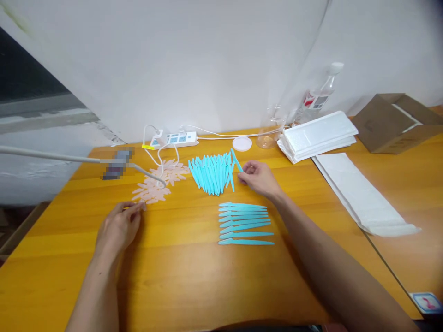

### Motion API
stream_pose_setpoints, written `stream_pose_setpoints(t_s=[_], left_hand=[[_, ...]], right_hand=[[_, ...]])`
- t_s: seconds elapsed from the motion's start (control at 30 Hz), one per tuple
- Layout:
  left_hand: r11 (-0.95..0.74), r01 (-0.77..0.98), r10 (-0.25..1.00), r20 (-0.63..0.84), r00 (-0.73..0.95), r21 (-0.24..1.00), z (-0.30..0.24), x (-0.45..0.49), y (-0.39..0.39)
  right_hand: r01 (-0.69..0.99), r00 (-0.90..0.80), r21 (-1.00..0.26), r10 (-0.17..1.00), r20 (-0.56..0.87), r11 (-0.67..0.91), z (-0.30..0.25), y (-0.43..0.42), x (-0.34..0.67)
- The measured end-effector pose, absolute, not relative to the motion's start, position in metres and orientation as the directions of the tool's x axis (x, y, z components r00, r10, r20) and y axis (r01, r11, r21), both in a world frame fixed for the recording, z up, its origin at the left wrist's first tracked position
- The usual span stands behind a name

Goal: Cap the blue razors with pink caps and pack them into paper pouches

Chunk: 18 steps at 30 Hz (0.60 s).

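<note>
My right hand [259,177] pinches one teal plastic razor handle [236,161] at the right edge of a loose heap of teal handles [211,173]. Below that heap, several teal handles lie in a neat row [244,223], side by side. My left hand [119,227] rests on the wooden table [180,276] with its fingertips pressed together at the lower edge of a pile of small pale pink caps [159,182]. Whether it holds a cap is hidden.
A white power strip [176,138] with cables lies at the back. A white lid [242,143], a clear cup [269,131], a plastic bottle [316,97], stacked white packs [316,136], a long white bag [360,193] and a cardboard box [394,122] stand right.
</note>
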State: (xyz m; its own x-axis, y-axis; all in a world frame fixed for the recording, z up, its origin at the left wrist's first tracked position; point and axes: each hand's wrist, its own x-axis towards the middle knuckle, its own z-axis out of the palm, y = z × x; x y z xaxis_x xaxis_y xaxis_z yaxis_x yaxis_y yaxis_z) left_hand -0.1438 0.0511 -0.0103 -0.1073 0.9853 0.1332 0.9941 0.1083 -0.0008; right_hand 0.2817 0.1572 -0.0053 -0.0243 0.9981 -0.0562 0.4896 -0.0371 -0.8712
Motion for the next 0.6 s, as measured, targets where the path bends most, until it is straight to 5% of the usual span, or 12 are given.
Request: stream_pose_setpoints(t_s=[0.13,0.33,0.6], left_hand=[[-0.008,1.000,0.993,0.120,0.012,-0.027,-0.003,-0.135,0.054],[-0.027,0.993,1.000,0.001,0.027,0.115,0.003,-0.122,0.055],[-0.094,0.965,0.995,-0.004,0.098,0.246,0.001,-0.113,0.062]], right_hand=[[0.435,-0.133,-0.894,0.990,0.051,0.104,-0.002,0.129,0.310],[0.594,-0.272,-0.733,0.940,0.205,0.331,0.004,0.094,0.320],[0.577,-0.415,-0.651,0.864,0.287,0.493,-0.003,0.081,0.315]])
